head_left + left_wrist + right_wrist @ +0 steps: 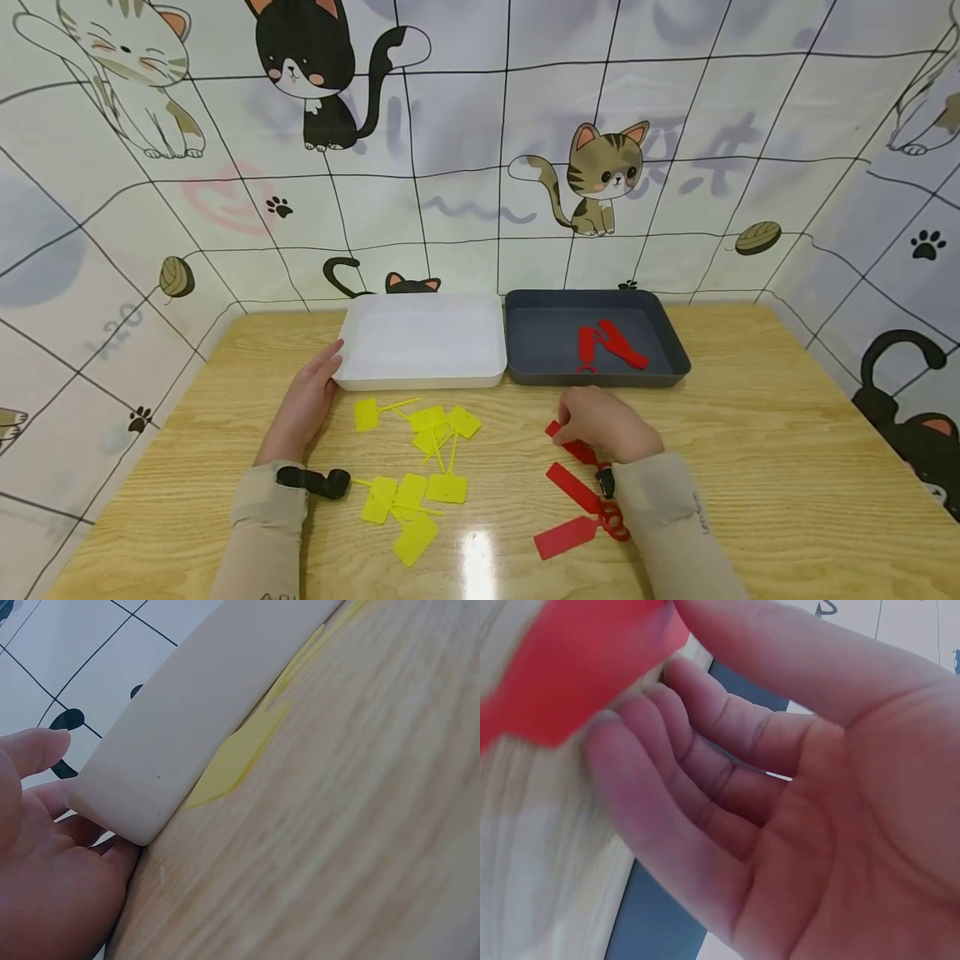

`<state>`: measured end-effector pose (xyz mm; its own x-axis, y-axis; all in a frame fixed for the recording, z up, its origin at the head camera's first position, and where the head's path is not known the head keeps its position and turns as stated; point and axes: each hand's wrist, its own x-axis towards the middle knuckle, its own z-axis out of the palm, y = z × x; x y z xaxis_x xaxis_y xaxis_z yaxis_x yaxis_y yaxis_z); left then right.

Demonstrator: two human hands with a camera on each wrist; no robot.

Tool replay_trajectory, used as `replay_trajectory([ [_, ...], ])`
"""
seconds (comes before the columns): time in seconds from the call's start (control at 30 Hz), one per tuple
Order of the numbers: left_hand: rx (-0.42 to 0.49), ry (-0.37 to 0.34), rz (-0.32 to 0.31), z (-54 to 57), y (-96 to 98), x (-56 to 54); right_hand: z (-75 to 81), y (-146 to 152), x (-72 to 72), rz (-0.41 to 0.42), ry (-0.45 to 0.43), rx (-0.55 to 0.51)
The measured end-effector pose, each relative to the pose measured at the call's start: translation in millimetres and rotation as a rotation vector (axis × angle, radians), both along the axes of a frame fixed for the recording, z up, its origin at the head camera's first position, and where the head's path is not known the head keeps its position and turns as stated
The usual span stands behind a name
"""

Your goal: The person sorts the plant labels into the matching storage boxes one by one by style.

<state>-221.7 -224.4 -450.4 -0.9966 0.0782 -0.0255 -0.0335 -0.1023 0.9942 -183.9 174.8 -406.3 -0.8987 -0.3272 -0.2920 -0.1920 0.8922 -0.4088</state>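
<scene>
My right hand [600,421] pinches a flat red tag [592,667] just in front of the dark grey tray [540,333]. In the right wrist view the thumb lies on the tag's edge, with the other fingers curled beside it. Two more red tags, one of them a red tag [566,537] with a looped tail, lie nearer to me under the right wrist. My left hand [303,400] rests its fingers against the left side of the white tray [423,342], thumb apart from the wall. Several yellow tags [447,488] with thin tails lie on the table before the white tray.
Inside the dark tray lie red tags [622,343]. The two trays stand side by side at the back of the wooden table [750,467]. Behind them rises a cat-patterned cloth [465,208], which also covers both sides.
</scene>
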Motion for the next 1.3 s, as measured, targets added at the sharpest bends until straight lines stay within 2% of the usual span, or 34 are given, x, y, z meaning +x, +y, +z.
replay_trajectory([
  [0.33, -0.008, 0.003, 0.001, -13.2, -5.2, -8.4, -4.2, -7.5, -3.6, 0.006, 0.093, 0.042],
  [0.5, 0.014, 0.004, -0.004, -12.6, -4.6, -8.4, -3.4, -8.2, -3.0, 0.023, 0.122, 0.046],
  [0.8, -0.016, 0.001, -0.001, -12.0, -4.1, -8.3, -1.8, -9.2, -2.5, 0.048, 0.13, 0.082],
  [1.3, -0.024, -0.003, -0.001, -11.7, -4.7, -8.3, -4.6, -8.1, -1.6, 0.049, 0.154, 0.044],
])
